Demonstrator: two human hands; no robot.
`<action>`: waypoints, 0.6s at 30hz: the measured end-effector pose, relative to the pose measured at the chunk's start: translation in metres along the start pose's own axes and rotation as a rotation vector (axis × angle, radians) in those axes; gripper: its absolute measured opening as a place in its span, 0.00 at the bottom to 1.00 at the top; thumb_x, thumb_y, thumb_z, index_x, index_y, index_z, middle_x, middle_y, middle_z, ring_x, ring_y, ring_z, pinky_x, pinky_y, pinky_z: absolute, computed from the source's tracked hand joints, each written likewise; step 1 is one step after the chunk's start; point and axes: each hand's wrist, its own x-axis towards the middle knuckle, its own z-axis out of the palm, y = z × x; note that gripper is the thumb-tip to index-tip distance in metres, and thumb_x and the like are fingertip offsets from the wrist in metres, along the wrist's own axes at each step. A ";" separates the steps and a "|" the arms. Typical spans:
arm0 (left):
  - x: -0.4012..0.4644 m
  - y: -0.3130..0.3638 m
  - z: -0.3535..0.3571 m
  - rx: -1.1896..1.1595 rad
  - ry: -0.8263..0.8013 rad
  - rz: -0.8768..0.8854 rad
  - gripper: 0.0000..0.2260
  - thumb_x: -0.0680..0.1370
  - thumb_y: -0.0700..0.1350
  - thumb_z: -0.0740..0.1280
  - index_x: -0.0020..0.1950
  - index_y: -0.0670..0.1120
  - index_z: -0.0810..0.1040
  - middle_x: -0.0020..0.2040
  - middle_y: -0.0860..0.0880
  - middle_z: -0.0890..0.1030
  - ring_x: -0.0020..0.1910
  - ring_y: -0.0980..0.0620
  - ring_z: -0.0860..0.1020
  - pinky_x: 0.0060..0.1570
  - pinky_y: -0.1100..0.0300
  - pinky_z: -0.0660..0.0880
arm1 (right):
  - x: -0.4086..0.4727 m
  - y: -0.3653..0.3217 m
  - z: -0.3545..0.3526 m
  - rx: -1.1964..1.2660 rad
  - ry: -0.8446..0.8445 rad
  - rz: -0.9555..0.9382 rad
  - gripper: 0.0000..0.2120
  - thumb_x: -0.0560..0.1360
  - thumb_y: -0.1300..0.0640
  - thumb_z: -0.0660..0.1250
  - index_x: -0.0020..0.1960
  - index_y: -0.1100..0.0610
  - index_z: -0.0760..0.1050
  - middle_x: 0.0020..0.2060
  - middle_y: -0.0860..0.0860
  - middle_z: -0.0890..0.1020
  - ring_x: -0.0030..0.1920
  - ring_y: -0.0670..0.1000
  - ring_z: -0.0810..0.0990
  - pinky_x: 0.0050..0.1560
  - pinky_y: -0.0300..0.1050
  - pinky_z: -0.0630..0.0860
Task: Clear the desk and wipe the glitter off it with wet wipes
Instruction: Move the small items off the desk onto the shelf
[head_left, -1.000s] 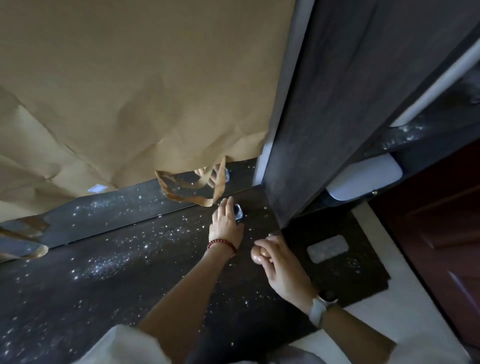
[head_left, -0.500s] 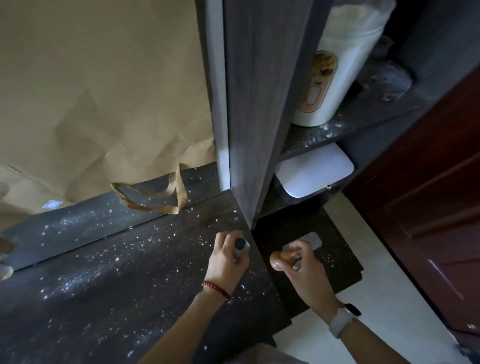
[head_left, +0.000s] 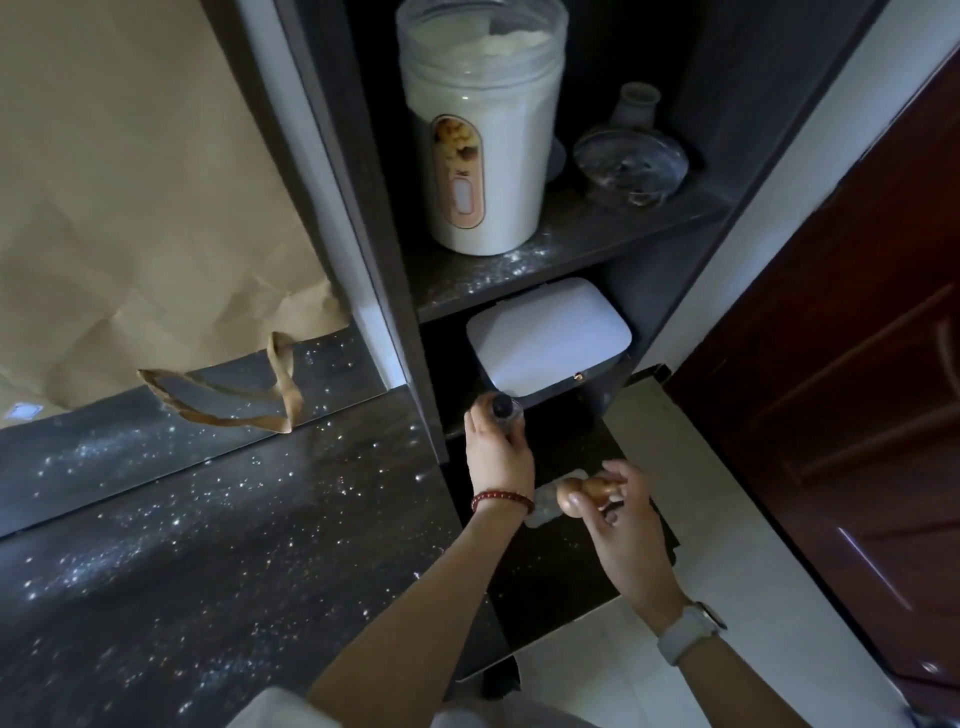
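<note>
Left hand (head_left: 498, 457) grips a small dark-capped bottle (head_left: 503, 408); right hand (head_left: 621, 519) pinches a wooden stamp (head_left: 579, 493). We judge both light, rigid; hold bodies.

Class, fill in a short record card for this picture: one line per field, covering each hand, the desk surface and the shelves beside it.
Left hand: left hand grips a small dark-capped bottle
Right hand: right hand holds a rounded wooden object
Desk: dark desk, speckled with glitter
Upper shelf: tall white jar, clear glass dish
Lower shelf: white box
Behind desk: brown paper
</note>
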 end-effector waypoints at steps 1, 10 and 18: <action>0.003 -0.001 0.003 0.005 0.020 -0.010 0.15 0.75 0.36 0.63 0.61 0.38 0.69 0.59 0.40 0.74 0.56 0.44 0.74 0.52 0.64 0.67 | 0.001 0.002 -0.003 0.004 -0.001 -0.006 0.24 0.70 0.60 0.70 0.62 0.60 0.65 0.51 0.47 0.73 0.49 0.49 0.77 0.49 0.40 0.74; 0.035 -0.008 0.012 0.222 0.076 -0.086 0.18 0.75 0.34 0.61 0.65 0.37 0.66 0.60 0.36 0.75 0.60 0.37 0.71 0.60 0.49 0.65 | 0.002 0.013 -0.015 0.015 -0.026 0.006 0.22 0.71 0.60 0.70 0.62 0.59 0.66 0.47 0.46 0.73 0.43 0.36 0.73 0.41 0.24 0.71; 0.050 0.000 0.005 0.236 0.020 -0.150 0.27 0.77 0.36 0.58 0.74 0.42 0.52 0.72 0.38 0.63 0.67 0.39 0.67 0.63 0.51 0.66 | 0.011 0.011 -0.017 0.031 -0.020 -0.037 0.19 0.73 0.62 0.66 0.62 0.61 0.66 0.47 0.47 0.72 0.42 0.40 0.75 0.41 0.22 0.71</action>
